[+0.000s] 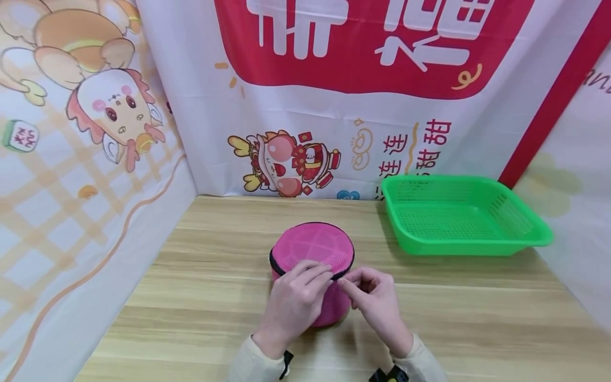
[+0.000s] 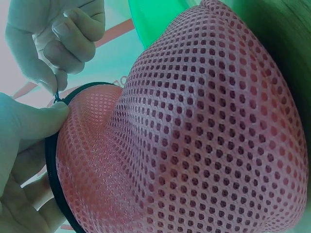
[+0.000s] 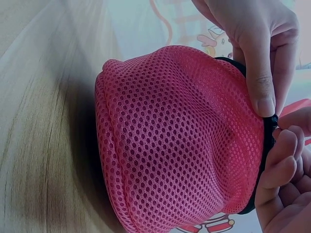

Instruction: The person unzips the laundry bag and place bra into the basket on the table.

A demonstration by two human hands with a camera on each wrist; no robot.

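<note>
A round pink mesh laundry bag [image 1: 315, 244] stands upright on the wooden table, its lid edged by a black zipper [image 2: 53, 179]. My left hand [image 1: 298, 297] pinches the zippered rim at the front, thumb on the mesh side and fingers over the lid. Just to its right, my right hand [image 1: 374, 297] pinches the small dark zipper pull [image 3: 275, 121] between thumb and forefinger, the other fingers curled. Both wrist views show the mesh side wall bulging and creased below the rim.
A green plastic basket [image 1: 477, 246] with perforated walls stands at the back right of the wooden table [image 1: 200, 297]. Printed cloth [image 1: 200, 132] hangs behind the table and along both sides.
</note>
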